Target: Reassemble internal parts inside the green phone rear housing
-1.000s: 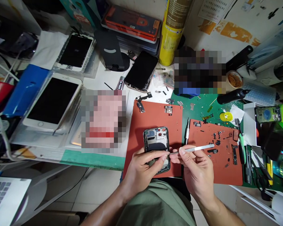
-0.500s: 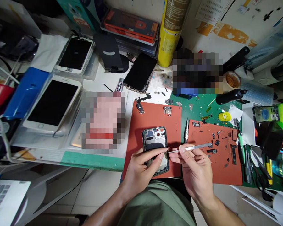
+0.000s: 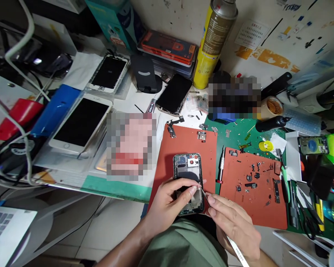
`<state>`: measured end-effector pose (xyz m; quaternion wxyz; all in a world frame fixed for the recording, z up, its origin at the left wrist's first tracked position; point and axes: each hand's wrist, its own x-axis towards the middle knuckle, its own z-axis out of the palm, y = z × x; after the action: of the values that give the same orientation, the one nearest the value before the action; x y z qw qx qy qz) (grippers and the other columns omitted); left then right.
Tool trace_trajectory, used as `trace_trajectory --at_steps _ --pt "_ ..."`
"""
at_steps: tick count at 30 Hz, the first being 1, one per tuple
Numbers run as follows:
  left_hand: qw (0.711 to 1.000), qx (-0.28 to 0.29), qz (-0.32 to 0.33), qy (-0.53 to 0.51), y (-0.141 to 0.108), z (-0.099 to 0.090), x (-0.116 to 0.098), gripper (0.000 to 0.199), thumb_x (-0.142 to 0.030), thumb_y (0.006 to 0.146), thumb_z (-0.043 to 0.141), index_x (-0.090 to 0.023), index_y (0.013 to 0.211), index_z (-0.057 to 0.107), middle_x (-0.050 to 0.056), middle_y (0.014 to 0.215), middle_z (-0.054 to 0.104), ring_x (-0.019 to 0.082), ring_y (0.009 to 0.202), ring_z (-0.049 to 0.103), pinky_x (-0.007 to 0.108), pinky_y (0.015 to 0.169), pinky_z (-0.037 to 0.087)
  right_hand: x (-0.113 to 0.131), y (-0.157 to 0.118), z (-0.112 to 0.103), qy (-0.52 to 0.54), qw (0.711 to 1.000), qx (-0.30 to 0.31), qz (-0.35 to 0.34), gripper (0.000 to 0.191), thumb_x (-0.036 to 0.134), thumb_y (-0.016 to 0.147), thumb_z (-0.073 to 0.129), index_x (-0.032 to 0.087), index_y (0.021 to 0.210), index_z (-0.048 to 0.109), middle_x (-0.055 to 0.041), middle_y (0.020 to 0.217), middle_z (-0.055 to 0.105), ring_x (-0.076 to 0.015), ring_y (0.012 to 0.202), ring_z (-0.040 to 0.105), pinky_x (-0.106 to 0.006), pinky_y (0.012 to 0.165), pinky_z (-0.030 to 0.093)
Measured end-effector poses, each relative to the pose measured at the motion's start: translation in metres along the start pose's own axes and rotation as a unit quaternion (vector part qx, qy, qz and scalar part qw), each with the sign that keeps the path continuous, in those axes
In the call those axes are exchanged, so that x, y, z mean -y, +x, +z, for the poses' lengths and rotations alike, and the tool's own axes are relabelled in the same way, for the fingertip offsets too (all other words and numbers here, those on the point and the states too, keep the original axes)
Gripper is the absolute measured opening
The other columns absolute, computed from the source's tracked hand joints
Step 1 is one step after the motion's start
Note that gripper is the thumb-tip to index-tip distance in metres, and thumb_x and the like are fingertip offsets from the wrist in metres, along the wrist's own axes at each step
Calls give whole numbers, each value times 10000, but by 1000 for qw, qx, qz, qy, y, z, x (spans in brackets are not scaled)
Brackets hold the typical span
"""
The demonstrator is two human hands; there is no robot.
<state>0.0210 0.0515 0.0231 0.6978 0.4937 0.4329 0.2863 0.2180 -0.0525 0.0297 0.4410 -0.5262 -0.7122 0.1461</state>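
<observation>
An opened phone housing [image 3: 187, 174] lies on the left red mat, its inside facing up and a camera opening at its upper right. My left hand [image 3: 172, 198] rests over its middle, thumb and index finger pinched near the right rim. Whatever is between those fingertips is too small to make out. Held in my right hand [image 3: 235, 222] are slim metal tweezers [image 3: 233, 247], the tip reaching my left fingertips and the lettered end pointing down towards me. My left hand covers part of the housing.
Small phone parts [image 3: 251, 185] lie scattered on the right red mat [image 3: 261, 218]. Between the mats stands a screwdriver [image 3: 222, 165] lying lengthwise. Left are a white phone [image 3: 80, 124] and a black-screened phone [image 3: 174, 94]. A yellow spray can [image 3: 211, 48] stands behind.
My right hand has turned the tweezers from nearly level to steeply slanted, lettered end now towards me. The left hand still pinches at the housing's right rim. The view has shifted slightly.
</observation>
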Motion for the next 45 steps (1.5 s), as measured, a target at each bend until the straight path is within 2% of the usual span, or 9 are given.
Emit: trace_trajectory --at_steps 7,15,26,30,33,35,37,40,45 --pt "999 21 -24 -26 -1 3 0 231 -417 1004 718 -226 1044 840 104 1116 865 276 1060 817 388 997 650 -9 -12 -4 -37 998 36 -17 626 81 988 702 288 1570 600 -107 1328 796 -328 1161 812 -455 896 742" --pt "999 -11 -8 29 5 8 -4 205 -382 971 725 -219 927 843 51 899 857 214 854 805 282 785 646 -4 3 -2 -55 998 11 -25 665 17 979 688 292 1576 589 -76 1251 826 -299 1077 842 -403 843 760" --pt "999 -35 -32 8 7 11 -3 182 -362 945 744 -217 882 835 50 904 862 223 875 817 293 818 662 -10 -6 -2 -51 997 39 -43 675 20 945 730 232 1573 603 -122 1298 814 -319 1155 823 -423 906 746" --pt "998 -47 -19 33 7 10 -2 178 -361 945 748 -223 890 845 33 884 856 197 834 800 247 753 635 6 14 0 60 993 -81 62 406 89 990 697 280 1343 759 -80 1118 861 -310 1118 832 -470 893 736" --pt "995 -58 9 76 6 10 -2 180 -350 959 741 -230 876 847 13 840 845 160 737 754 213 665 594 18 29 -2 177 947 -151 223 210 238 1096 572 279 1088 778 -59 967 804 -274 1067 810 -461 921 699" --pt "993 -59 31 94 6 11 -2 170 -328 968 736 -232 884 847 5 840 845 149 727 750 202 664 590 21 37 -4 195 923 -123 309 238 284 1117 551 272 1041 776 -47 929 764 -212 923 780 -351 837 677" --pt "991 -58 53 109 4 11 -2 153 -300 982 727 -238 919 851 -1 871 854 145 759 768 193 697 601 20 40 -3 162 920 -58 353 184 303 1093 620 272 1070 800 -41 942 762 -169 821 738 -263 737 632" --pt "985 -54 89 140 2 12 -2 146 -254 997 712 -256 951 850 -19 900 859 134 791 783 176 737 613 16 41 1 102 932 11 348 156 289 1045 698 280 1144 817 -35 960 774 -150 762 728 -212 622 580" --pt "970 -68 143 185 -1 13 1 184 -174 1001 683 -273 1021 836 -27 974 856 131 866 801 170 795 628 14 41 7 41 963 22 264 247 154 1042 640 250 1207 797 -21 895 753 -130 723 730 -206 652 602"
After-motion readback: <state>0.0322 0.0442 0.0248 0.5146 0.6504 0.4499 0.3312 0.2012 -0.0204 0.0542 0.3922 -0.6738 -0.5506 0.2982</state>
